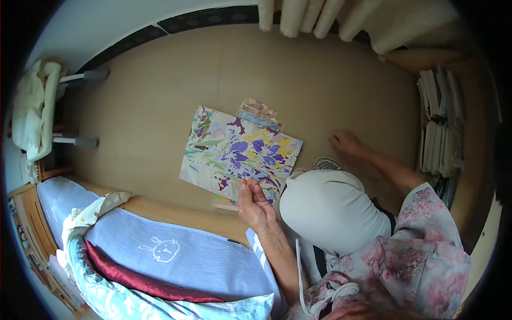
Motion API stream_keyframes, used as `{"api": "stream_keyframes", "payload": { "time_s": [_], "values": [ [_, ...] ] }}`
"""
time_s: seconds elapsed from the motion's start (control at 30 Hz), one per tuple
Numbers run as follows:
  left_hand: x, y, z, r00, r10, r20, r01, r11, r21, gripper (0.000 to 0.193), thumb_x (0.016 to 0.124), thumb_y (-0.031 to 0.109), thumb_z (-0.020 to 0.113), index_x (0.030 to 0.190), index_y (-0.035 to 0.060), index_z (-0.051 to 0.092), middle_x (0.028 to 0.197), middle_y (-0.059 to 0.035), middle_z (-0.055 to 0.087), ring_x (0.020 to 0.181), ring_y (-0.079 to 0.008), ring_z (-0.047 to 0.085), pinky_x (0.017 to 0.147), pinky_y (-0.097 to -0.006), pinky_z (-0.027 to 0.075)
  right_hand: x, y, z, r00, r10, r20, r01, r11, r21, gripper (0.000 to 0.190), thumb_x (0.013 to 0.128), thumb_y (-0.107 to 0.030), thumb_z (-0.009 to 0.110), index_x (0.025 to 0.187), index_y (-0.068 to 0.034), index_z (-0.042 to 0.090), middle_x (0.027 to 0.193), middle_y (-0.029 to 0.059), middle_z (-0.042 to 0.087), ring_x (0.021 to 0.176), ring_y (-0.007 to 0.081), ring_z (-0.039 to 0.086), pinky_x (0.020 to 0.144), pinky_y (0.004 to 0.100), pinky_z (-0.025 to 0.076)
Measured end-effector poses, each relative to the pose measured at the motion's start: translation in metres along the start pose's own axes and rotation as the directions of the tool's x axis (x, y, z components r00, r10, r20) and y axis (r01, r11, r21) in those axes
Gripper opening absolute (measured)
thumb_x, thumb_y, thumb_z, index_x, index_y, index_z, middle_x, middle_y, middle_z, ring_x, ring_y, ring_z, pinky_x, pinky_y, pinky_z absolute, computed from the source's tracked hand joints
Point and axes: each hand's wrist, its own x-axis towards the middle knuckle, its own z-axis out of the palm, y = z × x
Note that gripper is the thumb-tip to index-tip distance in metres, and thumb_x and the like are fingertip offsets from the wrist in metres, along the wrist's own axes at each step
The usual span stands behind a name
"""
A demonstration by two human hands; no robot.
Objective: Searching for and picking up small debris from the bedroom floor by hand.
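Note:
A painted canvas with purple and yellow irises [236, 150] lies slantwise over smaller colourful printed sheets or packets [259, 113] on the floor. My left hand [256, 204] is above the canvas's lower right part, thumb and fingertips drawn together and nothing visible between them. To the right of the canvas, my right hand [347, 143] hangs over or rests on the floor, seen from its back. Its fingers look curled, and their inner side is hidden. Between the canvas and my right arm are my bent knee in white trousers [324, 200] and a checked shoe [327, 163].
A bed with a blue rabbit-print sheet [160, 249] and a wooden edge [180, 209] runs along the lower left. Stacked papers or folders in plastic [436, 148] fill a shelf at right. Cream curtains [296, 18] hang at the top. A chair with cream padding [36, 112] stands far left.

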Motion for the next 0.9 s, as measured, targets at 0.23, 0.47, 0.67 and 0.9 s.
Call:
{"api": "stream_keyframes", "payload": {
  "time_s": [0.23,0.47,0.67,0.9],
  "values": [
    [-0.001,0.005,-0.001,0.996,0.011,-0.092,-0.012,1.0,-0.014,0.024,0.086,0.008,0.055,0.103,-0.0089,0.053,0.087,-0.0137,0.062,0.075,-0.0143,0.062,0.063,-0.0192,0.055,0.191,-0.097,-0.034,0.88,-0.318,-0.354,0.351,0.936,0.033,0.02,0.083,-0.015,0.047,0.089,0.0,0.058,0.09,0.02,0.058,0.085,0.0383,0.054,0.077,0.0452,0.042],
    [-0.003,0.001,-0.012,0.988,-0.081,-0.129,0.083,0.996,0.017,0.022,0.087,0.009,0.054,0.103,-0.0065,0.055,0.086,-0.0136,0.062,0.072,-0.015,0.063,0.061,-0.02,0.055,0.344,-0.181,-0.047,0.694,-0.552,-0.462,0.497,0.832,-0.247,0.029,0.082,-0.01,0.045,0.106,0.0,0.055,0.113,0.0142,0.053,0.104,0.0332,0.049,0.091,0.0425,0.038],
    [0.001,-0.007,-0.027,0.982,-0.135,-0.136,0.13,0.991,-0.041,0.021,0.087,0.01,0.056,0.102,-0.0051,0.056,0.084,-0.0145,0.063,0.07,-0.0162,0.063,0.06,-0.0212,0.056,0.401,-0.242,-0.052,0.864,-0.391,-0.318,0.279,0.896,-0.345,0.051,0.082,-0.008,0.044,0.131,-0.001,0.032,0.138,0.0151,0.028,0.125,0.0348,0.03,0.102,0.0449,0.028],
    [0.007,-0.004,-0.025,0.971,-0.101,-0.216,0.104,0.995,0.002,0.02,0.087,0.01,0.056,0.1,-0.0046,0.056,0.083,-0.0136,0.063,0.068,-0.0154,0.064,0.06,-0.0212,0.056,0.412,-0.253,-0.042,0.878,-0.46,-0.135,0.319,0.771,-0.55,0.05,0.087,-0.014,0.041,0.134,-0.007,0.029,0.14,0.0111,0.026,0.129,0.0347,0.024,0.105,0.044,0.024]
  ]
}}
